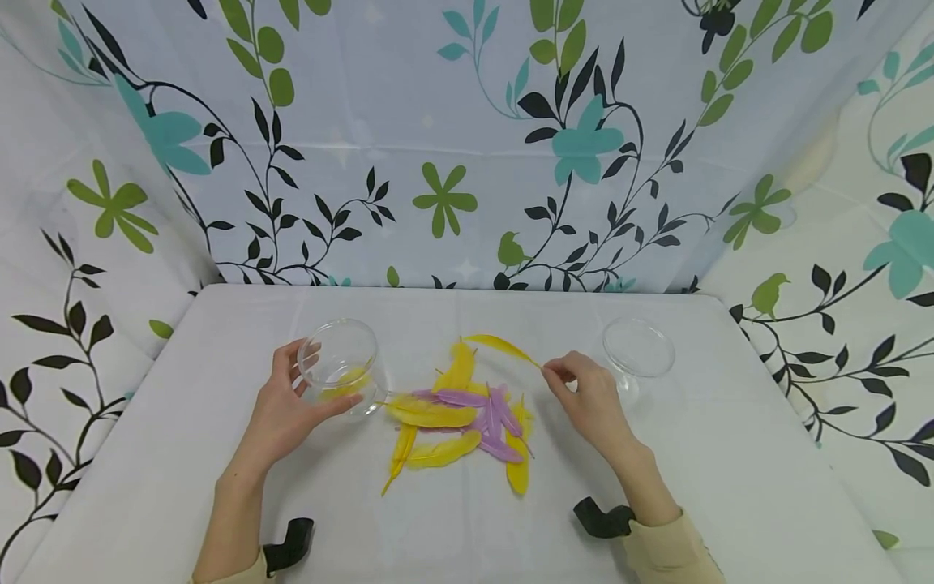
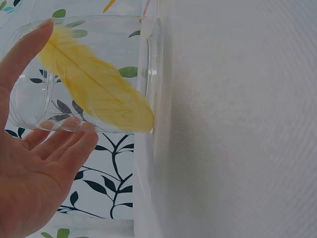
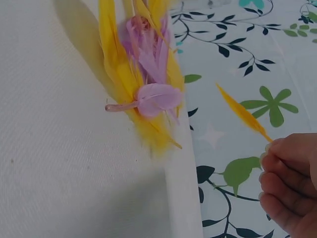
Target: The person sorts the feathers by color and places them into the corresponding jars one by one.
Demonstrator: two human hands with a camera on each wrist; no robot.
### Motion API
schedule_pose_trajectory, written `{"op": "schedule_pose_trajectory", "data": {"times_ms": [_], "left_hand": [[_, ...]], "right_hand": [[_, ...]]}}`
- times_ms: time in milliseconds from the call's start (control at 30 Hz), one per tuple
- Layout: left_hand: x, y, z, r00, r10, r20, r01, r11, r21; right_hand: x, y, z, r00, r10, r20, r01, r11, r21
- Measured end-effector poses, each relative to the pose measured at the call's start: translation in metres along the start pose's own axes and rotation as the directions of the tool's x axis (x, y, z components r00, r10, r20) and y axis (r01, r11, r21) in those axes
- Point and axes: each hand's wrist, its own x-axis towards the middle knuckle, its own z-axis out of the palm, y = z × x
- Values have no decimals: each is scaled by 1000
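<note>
My left hand [image 1: 288, 418] grips a clear jar [image 1: 341, 357] on the table, its thumb and fingers around the side. Inside the jar leans one yellow feather [image 2: 94, 79]. With thumb and forefinger, my right hand [image 1: 589, 397] pinches the quill end of another yellow feather [image 1: 503, 346], which points left, raised over the table. Between the hands lies a loose pile of yellow feathers [image 1: 430, 414] and purple feathers [image 1: 496, 414], crossing one another. In the right wrist view, the pinched feather [image 3: 245, 114] shows against the patterned backdrop.
A clear round lid [image 1: 638, 347] with a knob stands on the white table [image 1: 452, 535], to the right beyond my right hand. Patterned cloth [image 1: 350, 97] hangs behind the table and along both sides. Black wrist mounts [image 1: 604, 517] sit on both forearms.
</note>
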Motion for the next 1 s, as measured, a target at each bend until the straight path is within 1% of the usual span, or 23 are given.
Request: {"op": "schedule_pose_trajectory", "data": {"times_ms": [100,233,333,433,567,667,767,833,933,1000], "left_hand": [[0,1,0,1000,-12,4,12,1000,-2],[-2,1,0,999,-32,10,32,999,-8],[-4,1,0,999,-38,13,38,999,-8],[-4,0,0,999,-35,10,35,999,-4],[-4,-1,0,1000,-24,4,24,1000,1],[-4,0,-1,1000,-17,3,17,1000,0],[-3,1,-1,1000,-8,2,8,1000,-5],[-1,1,0,1000,-1,2,1,1000,-7],[0,1,0,1000,4,2,-4,1000,-6],[0,1,0,1000,0,4,0,1000,-6]], "right_hand": [[0,-5,-1,999,-24,-31,24,1000,14],[3,-14,-1,992,-84,-89,88,996,34],[6,-23,-1,987,-121,-104,128,990,54],[12,-35,-1,986,-142,-91,149,986,70],[25,-56,-1,983,-173,-59,177,981,79],[35,-74,1,976,-218,-27,219,972,84],[45,-89,5,958,-286,-3,285,955,84],[51,-98,10,937,-350,-7,350,934,80],[58,-109,19,905,-426,-2,425,903,64],[62,-115,25,890,-456,16,455,889,48]]}}
